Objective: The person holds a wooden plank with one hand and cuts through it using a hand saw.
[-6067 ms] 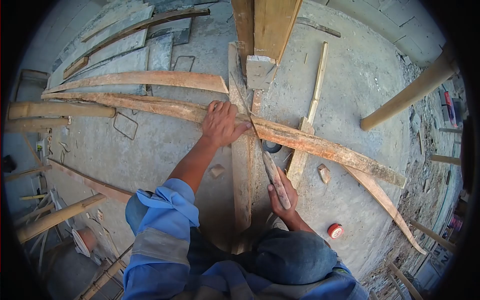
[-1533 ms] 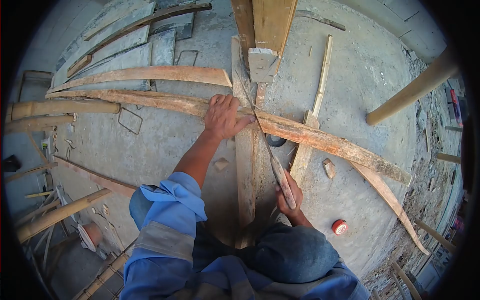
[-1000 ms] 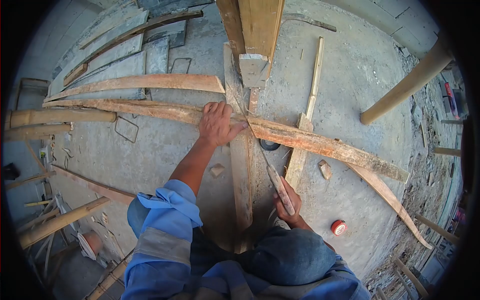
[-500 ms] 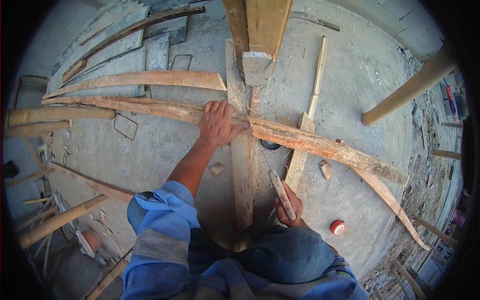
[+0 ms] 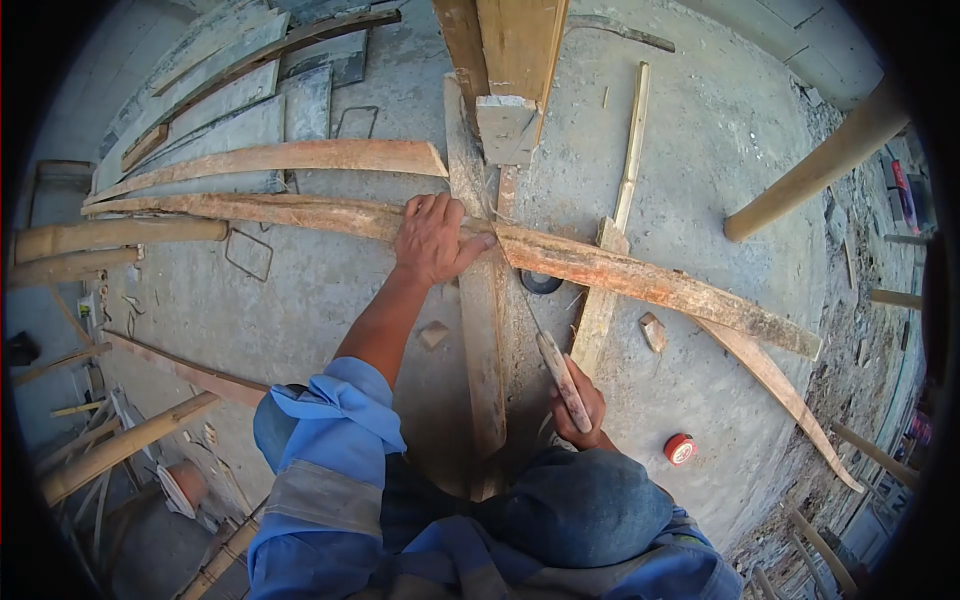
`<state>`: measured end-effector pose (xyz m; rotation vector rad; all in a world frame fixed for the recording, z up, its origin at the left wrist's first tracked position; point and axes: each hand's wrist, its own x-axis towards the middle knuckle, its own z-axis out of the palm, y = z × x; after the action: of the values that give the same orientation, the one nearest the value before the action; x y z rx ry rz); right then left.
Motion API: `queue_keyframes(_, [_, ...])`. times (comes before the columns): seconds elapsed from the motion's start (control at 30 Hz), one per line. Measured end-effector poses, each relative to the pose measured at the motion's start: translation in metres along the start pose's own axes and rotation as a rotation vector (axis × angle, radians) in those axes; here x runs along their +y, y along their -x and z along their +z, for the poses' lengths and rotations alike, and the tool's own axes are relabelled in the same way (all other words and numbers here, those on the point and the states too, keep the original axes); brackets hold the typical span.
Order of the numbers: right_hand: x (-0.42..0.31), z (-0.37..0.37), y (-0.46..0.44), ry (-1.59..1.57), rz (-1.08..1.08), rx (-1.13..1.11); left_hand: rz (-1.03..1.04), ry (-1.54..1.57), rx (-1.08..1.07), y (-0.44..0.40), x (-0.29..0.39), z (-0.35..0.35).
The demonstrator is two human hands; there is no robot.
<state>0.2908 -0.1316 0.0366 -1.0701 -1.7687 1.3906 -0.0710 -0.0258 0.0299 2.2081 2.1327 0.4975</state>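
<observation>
My left hand [image 5: 433, 238] presses down on a long rough wooden plank [image 5: 640, 278], its fingers curled over the far edge and its thumb beside a cut line. In my right hand [image 5: 580, 408] is a handsaw [image 5: 563, 380], gripped by its pale worn handle. The thin blade is seen almost edge-on and runs up to the cut, just right of my left thumb. Beneath the plank lies a support board [image 5: 482, 350], pointing away from me. Farther right, a second wooden piece [image 5: 592, 325] also passes under the plank.
Another cut plank [image 5: 290, 157] lies beyond the left part. A wooden post [image 5: 515, 60] stands straight ahead. To the right are a red tape measure [image 5: 680, 449], a wood offcut [image 5: 653, 332] and a round pole [image 5: 800, 165]. A black roll [image 5: 541, 283] sits under the plank.
The view has shifted slightly. The blade stretch that showed beyond the plank earlier is hardly visible now. My left hand keeps its place on the plank, and my right hand has barely moved.
</observation>
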Motion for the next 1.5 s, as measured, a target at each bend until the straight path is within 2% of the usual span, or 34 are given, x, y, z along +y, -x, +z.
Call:
queue_keyframes(0.1, [-0.002,0.000,-0.002,0.072,-0.025,0.019,-0.007,-0.007,0.005,0.000,0.002,0.002])
queue_keyframes(0.13, [-0.006,0.008,-0.024,0.141,-0.134,0.049,-0.002,-0.017,0.015,-0.001,0.003,-0.001])
queue_keyframes(0.2, [0.000,0.033,-0.070,0.063,-0.215,0.129,-0.002,-0.012,0.023,-0.003,0.009,-0.001])
queue_keyframes(0.3, [-0.008,0.046,-0.096,0.045,-0.222,0.124,-0.003,-0.002,0.017,0.001,0.003,-0.002])
queue_keyframes(0.33, [-0.006,0.041,-0.086,-0.046,-0.141,0.090,0.007,-0.006,0.034,-0.002,0.001,-0.002])
queue_keyframes(0.4, [0.003,0.029,-0.048,0.026,-0.072,0.076,-0.010,-0.006,0.016,0.000,0.003,-0.001])
queue_keyframes(0.47, [0.002,0.009,-0.010,0.054,-0.055,0.039,-0.023,0.000,0.007,0.003,0.006,-0.002])
queue_keyframes(0.57, [-0.014,0.003,-0.006,0.058,-0.044,0.050,-0.005,0.016,0.033,-0.001,0.004,-0.005])
queue_keyframes(0.77, [-0.008,0.050,-0.105,0.035,-0.211,0.138,-0.051,-0.005,0.016,0.000,0.011,0.001])
queue_keyframes(0.87, [-0.006,0.039,-0.084,0.047,-0.222,0.127,-0.061,0.010,0.011,0.001,0.008,0.002])
queue_keyframes(0.93, [0.003,0.020,-0.037,0.111,-0.159,0.087,-0.061,0.008,0.024,-0.002,0.006,0.002])
queue_keyframes(1.03, [-0.018,0.000,-0.001,0.058,0.059,0.003,-0.059,0.002,0.054,0.001,0.005,0.003])
queue_keyframes(1.3, [-0.011,0.049,-0.096,0.049,-0.202,0.132,-0.018,-0.006,0.083,-0.001,0.005,0.002])
queue_keyframes(1.5, [-0.006,0.010,-0.017,0.134,-0.095,0.046,-0.035,0.042,0.109,0.002,0.005,0.005])
